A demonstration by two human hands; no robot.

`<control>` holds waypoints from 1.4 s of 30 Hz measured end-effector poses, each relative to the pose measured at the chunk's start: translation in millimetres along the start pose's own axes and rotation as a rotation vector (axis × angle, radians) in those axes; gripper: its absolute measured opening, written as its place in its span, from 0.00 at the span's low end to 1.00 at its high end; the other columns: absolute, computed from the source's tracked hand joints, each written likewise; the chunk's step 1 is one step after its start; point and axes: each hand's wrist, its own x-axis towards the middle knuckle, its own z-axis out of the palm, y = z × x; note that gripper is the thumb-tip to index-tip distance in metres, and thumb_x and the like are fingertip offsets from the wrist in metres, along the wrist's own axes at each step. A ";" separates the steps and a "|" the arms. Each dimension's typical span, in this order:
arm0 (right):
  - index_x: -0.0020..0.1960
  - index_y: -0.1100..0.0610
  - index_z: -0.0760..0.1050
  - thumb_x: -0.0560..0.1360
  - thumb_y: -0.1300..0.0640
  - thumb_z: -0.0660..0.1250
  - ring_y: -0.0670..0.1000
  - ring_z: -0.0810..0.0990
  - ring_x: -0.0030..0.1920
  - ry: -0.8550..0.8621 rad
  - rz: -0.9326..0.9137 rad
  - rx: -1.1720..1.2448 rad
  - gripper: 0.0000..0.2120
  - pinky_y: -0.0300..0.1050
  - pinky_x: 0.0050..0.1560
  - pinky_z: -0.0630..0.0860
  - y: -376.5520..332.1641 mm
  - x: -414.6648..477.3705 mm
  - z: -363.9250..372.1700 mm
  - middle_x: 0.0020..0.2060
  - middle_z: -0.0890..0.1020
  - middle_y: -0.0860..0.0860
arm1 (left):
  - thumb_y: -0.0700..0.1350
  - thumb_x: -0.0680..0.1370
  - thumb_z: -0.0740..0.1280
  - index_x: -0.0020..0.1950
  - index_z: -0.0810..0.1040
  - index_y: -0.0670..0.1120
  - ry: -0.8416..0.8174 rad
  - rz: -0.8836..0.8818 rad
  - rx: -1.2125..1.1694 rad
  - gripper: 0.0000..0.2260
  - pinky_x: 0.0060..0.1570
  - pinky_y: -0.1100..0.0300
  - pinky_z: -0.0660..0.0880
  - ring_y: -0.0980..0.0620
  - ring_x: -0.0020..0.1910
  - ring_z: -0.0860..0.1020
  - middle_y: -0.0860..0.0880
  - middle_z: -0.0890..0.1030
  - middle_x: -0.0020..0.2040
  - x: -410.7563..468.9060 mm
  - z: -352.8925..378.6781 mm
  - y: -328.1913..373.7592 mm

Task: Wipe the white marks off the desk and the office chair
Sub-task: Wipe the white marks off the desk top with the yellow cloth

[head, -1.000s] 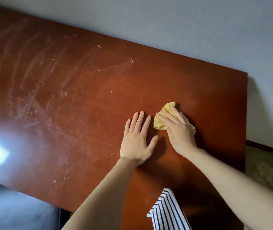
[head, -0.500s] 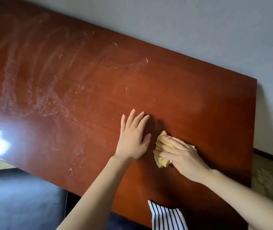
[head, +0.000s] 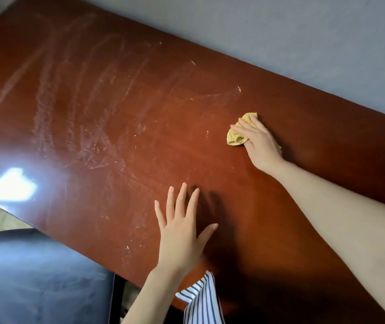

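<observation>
You are partway through the bench (head: 315, 164) and no further. The stretch around your yellow cloth (head: 235, 136), toward the right end, reads as clean, even red-brown. Broad white marks (head: 74, 127) streak the middle and left of the top, and loose flecks trail down toward the near edge. By my reckoning, most of the top is left to wipe. The office chair (head: 34, 277) sits at the lower left, its dark seat just beside the near edge of the bench. I cannot tell whether it carries marks, but the cloth is well away from it, so count it as not yet done. Your right hand (head: 260, 142) is stretched out toward the wall side, palm down on the bunched cloth. Its grip is closed on the cloth, fingers laid over the top and thumb tucked round the near side, pressing it onto the wood. Your left hand (head: 179, 235) lies flat on the bench closer to you, well apart from the cloth. Its fingers are straight and spread, its grip is released and it holds nothing. It looks like a brace for your reach.
</observation>
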 end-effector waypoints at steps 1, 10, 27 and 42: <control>0.71 0.51 0.68 0.79 0.68 0.57 0.49 0.52 0.76 0.025 0.035 0.001 0.24 0.49 0.75 0.51 -5.5 6.1 3.6 0.72 0.66 0.48 | 0.61 0.75 0.64 0.76 0.59 0.49 -0.010 0.002 0.017 0.34 0.69 0.44 0.34 0.46 0.76 0.43 0.46 0.57 0.77 -0.9 -1.4 -1.6; 0.70 0.46 0.68 0.78 0.64 0.61 0.48 0.54 0.75 0.022 -0.112 -0.038 0.24 0.47 0.75 0.48 -41.7 -51.6 43.0 0.71 0.68 0.44 | 0.72 0.66 0.64 0.74 0.33 0.56 -0.176 0.031 0.271 0.52 0.60 0.43 0.20 0.44 0.70 0.24 0.50 0.34 0.76 -16.4 -1.9 -8.7; 0.68 0.50 0.72 0.69 0.75 0.66 0.45 0.59 0.73 -0.308 -0.678 -0.071 0.32 0.46 0.73 0.56 41.7 -155.5 -1.4 0.68 0.71 0.45 | 0.76 0.60 0.62 0.68 0.21 0.55 -0.212 0.005 0.434 0.59 0.58 0.38 0.21 0.40 0.67 0.22 0.55 0.27 0.71 -21.9 5.2 -9.5; 0.69 0.52 0.70 0.78 0.70 0.57 0.47 0.54 0.75 -0.089 -0.126 0.018 0.24 0.47 0.75 0.54 -18.8 8.1 0.6 0.72 0.67 0.48 | 0.72 0.61 0.68 0.71 0.24 0.54 -0.281 0.017 0.343 0.60 0.60 0.40 0.20 0.42 0.69 0.23 0.53 0.33 0.76 -20.0 3.5 -10.0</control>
